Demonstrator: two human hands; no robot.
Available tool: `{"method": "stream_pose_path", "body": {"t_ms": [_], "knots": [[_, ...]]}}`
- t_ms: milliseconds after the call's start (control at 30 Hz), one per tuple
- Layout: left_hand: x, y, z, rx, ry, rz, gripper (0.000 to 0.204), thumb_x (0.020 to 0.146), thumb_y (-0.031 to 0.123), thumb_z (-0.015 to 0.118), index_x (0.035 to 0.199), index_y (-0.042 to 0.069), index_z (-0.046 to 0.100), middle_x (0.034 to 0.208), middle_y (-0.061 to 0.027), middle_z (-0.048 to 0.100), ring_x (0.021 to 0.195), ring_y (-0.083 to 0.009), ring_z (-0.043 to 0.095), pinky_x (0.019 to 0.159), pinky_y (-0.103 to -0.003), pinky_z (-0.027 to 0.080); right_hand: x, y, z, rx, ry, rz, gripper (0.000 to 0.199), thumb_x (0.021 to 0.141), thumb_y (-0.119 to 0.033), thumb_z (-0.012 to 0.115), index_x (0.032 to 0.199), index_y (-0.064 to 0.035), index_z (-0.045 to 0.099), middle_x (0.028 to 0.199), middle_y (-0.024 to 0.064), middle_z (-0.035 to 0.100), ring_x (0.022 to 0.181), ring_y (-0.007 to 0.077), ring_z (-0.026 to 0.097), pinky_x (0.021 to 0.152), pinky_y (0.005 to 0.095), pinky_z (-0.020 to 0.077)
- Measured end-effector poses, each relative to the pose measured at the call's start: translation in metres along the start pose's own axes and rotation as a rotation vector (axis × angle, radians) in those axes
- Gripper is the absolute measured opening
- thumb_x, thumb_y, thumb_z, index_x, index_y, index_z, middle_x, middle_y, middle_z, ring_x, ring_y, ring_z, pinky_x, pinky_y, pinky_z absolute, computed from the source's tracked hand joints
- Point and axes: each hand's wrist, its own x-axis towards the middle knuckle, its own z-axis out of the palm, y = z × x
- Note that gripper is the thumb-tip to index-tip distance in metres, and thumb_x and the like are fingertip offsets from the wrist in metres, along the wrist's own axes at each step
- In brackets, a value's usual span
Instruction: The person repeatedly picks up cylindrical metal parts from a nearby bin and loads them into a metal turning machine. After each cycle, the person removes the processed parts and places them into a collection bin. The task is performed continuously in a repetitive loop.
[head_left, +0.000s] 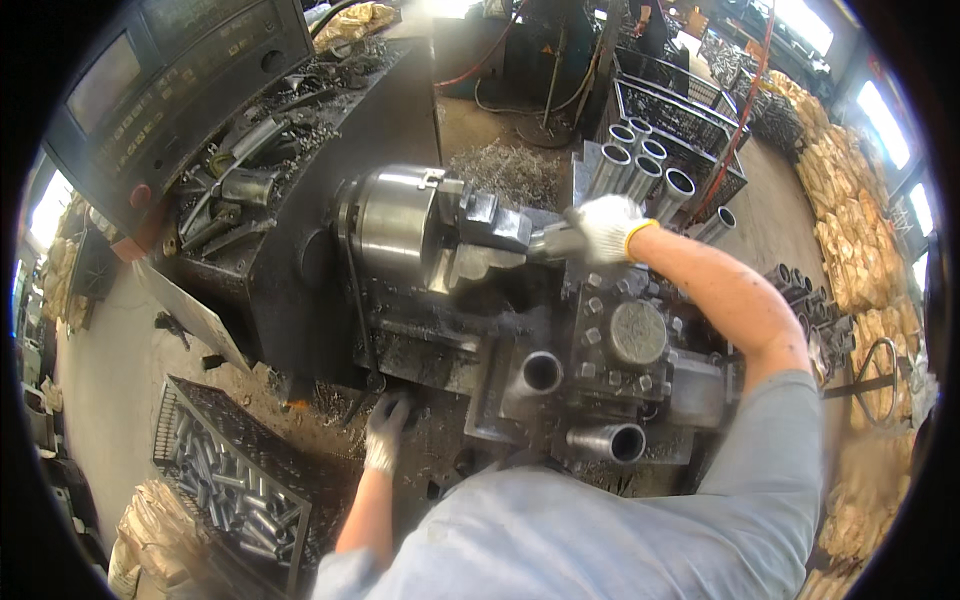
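Greasy steel lathe [420, 330], swarf-strewn workshop floor [510, 165]

The person's right hand [607, 228], in a white glove with a yellow cuff, was stretched far forward, its fingers curled closed in a grip, the bare forearm running back to a grey sleeve. The left hand [383, 430] (in a darker, soiled glove) reached low, fingers pointing forward, elbow bent.
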Motion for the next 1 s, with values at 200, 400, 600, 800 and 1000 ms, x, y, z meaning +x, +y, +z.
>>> {"method": "stream_pose_path", "body": {"t_ms": [200, 400, 600, 800, 1000], "knots": [[-0.049, -0.069, -0.062, -0.646, 0.364, -0.411, 0.022, 0.104, 0.029, 0.067, 0.109, 0.008, 0.066, 0.090, -0.0063, 0.068, 0.076, -0.0214, 0.068, 0.063, -0.034, 0.055, 0.032, -0.022, 0.040, 0.351, -0.190, 0.009, 0.060, 0.063, -0.044, 0.085, 0.102, 0.0023, 0.079, 0.102, 0.0264, 0.078, 0.096, 0.0374, 0.077, 0.084, 0.0443, 0.0608], [0.006, -0.069, -0.136, -0.791, 0.432, -0.156, 0.042, 0.103, 0.056, 0.060, 0.098, 0.015, 0.067, 0.080, -0.0011, 0.061, 0.075, -0.0219, 0.058, 0.074, -0.043, 0.049, 0.027, -0.011, 0.035, 0.410, -0.132, -0.104, 0.065, 0.080, -0.045, 0.080, 0.121, 0.0045, 0.069, 0.097, 0.0256, 0.077, 0.086, 0.0410, 0.076, 0.083, 0.0462, 0.0613], [0.023, -0.054, -0.181, -1.112, 0.332, -0.388, 0.049, 0.106, 0.063, 0.051, 0.079, 0.023, 0.062, 0.064, 0.0049, 0.055, 0.057, -0.0161, 0.049, 0.056, -0.034, 0.042, 0.040, -0.011, 0.034, 0.450, -0.274, 0.038, 0.049, 0.076, -0.039, 0.088, 0.099, 0.0037, 0.080, 0.087, 0.0155, 0.079, 0.079, 0.0246, 0.075, 0.074, 0.0405, 0.0598], [0.037, -0.052, -0.181, -0.960, 0.390, -0.384, 0.037, 0.107, 0.052, 0.056, 0.082, 0.024, 0.057, 0.065, 0.0072, 0.053, 0.050, -0.0128, 0.042, 0.048, -0.029, 0.035, 0.029, -0.019, 0.025, 0.867, -0.122, -0.172, 0.073, 0.079, -0.036, 0.084, 0.134, 0.0063, 0.064, 0.111, 0.0238, 0.077, 0.097, 0.0315, 0.074, 0.091, 0.0386, 0.0595], [0.023, -0.035, -0.165, -0.230, 0.683, -0.233, 0.045, 0.109, 0.048, 0.055, 0.127, 0.007, 0.061, 0.105, -0.0138, 0.066, 0.076, -0.0244, 0.065, 0.062, -0.042, 0.055, -0.126, -0.016, -0.008, 0.901, 0.532, 0.208, 0.052, 0.091, -0.022, 0.073, 0.139, -0.0018, 0.066, 0.117, 0.0164, 0.078, 0.108, 0.0241, 0.075, 0.098, 0.0363, 0.0575]]}}
